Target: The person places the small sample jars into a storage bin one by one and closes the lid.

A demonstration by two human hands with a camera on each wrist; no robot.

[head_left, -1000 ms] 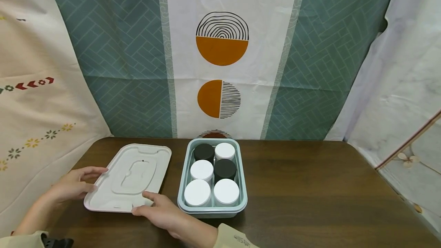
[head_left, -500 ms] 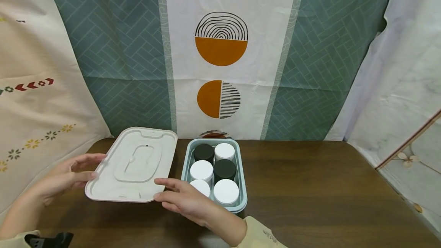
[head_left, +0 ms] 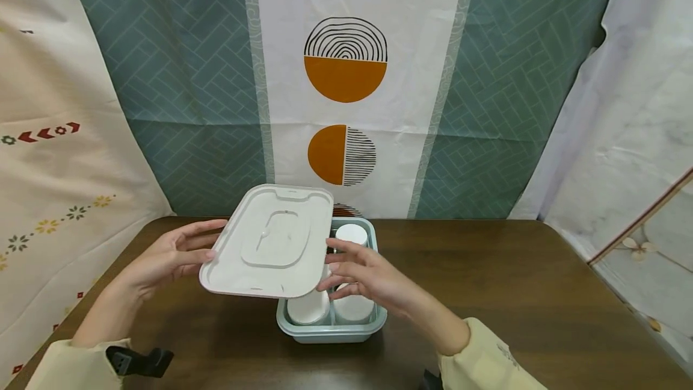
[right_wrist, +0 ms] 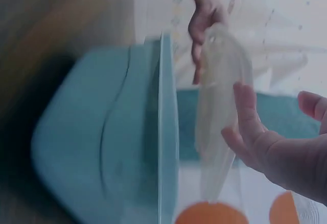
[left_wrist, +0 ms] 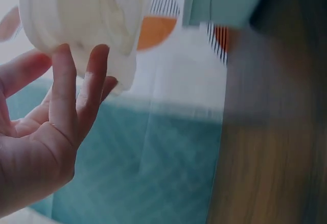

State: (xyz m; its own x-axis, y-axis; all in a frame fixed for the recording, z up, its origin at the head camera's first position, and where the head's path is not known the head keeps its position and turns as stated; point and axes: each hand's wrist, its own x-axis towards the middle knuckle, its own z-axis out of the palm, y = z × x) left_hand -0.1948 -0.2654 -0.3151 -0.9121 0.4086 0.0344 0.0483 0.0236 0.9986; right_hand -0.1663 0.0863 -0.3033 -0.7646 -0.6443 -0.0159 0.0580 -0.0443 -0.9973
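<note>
A white rectangular lid (head_left: 271, 245) is held in the air, tilted, over the left part of a pale blue-green container (head_left: 331, 334). My left hand (head_left: 172, 256) pinches its left edge, thumb on the near side. Beside the right edge is my right hand (head_left: 379, 275), fingers spread and fairly straight; the right wrist view has its fingertips close against the lid (right_wrist: 217, 117), with the thumb well apart. White-capped jars (head_left: 308, 307) stand in the container. The lid hides the others, apart from a white cap (head_left: 352, 233) at the back.
The container stands on a dark brown wooden table (head_left: 487, 294). A patterned curtain (head_left: 216, 77) hangs directly behind the table. Cloth with coloured flower prints (head_left: 70, 167) borders the left side, and a pale marbled sheet (head_left: 639, 137) the right.
The lid has come up off the table and moved right, now partly covering the container. Both hands travelled right with it; the right hand's fingers have spread. The container stayed where it was.
</note>
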